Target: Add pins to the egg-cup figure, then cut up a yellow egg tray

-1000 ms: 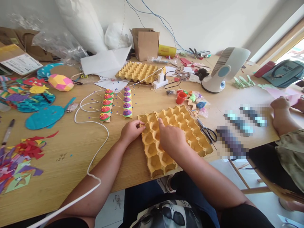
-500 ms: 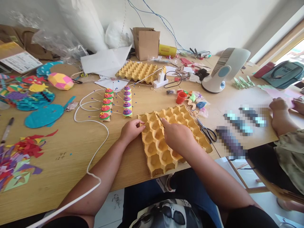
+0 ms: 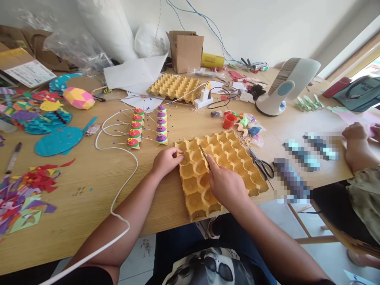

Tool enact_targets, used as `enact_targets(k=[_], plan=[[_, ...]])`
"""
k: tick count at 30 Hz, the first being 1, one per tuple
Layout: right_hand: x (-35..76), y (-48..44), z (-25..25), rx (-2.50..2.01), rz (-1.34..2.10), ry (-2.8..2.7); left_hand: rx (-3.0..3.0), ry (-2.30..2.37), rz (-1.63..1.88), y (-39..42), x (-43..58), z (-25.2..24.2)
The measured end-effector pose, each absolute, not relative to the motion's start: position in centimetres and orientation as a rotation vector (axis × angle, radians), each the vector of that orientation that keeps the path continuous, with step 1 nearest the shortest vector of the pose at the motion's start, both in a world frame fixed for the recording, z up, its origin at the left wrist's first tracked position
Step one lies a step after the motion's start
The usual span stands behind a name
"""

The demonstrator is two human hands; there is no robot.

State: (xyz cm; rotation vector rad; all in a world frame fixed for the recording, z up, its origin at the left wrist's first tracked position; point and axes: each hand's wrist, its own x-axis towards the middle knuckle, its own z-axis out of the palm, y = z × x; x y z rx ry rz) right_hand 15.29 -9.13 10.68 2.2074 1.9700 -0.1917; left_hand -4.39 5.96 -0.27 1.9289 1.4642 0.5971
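A yellow pulp egg tray (image 3: 190, 186) lies at the table's front edge. My left hand (image 3: 168, 160) pinches its far left corner, thumb and fingers closed on the rim. My right hand (image 3: 227, 184) is closed round a knife (image 3: 204, 153), its thin blade pointing away from me over the second row of cups. How deep the blade sits in the pulp I cannot tell, and the handle is hidden in the fist. Beside the tray's right edge lie scissors (image 3: 261, 163) with black handles. Painted egg-carton caterpillars, a red one (image 3: 135, 128) and a purple one (image 3: 161, 126), stand beyond my left hand.
A white cable (image 3: 137, 160) loops across the table and over my left forearm. Behind are another egg tray (image 3: 175, 88), a power strip (image 3: 203, 103), a red cup (image 3: 229, 121) and a white fan (image 3: 286, 87). Another person's hand (image 3: 358, 138) is at the right.
My right hand has drawn the knife slightly toward me along the tray. The left hand keeps its hold on the corner. The whole view has shifted a little.
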Motion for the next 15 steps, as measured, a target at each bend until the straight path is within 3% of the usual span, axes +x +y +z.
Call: enact_targets(k=[15], plan=[[14.94,-9.26,11.18,2.198,-0.206,1.944,1.908,1.451,0.592,5.87,-4.41,0.23]])
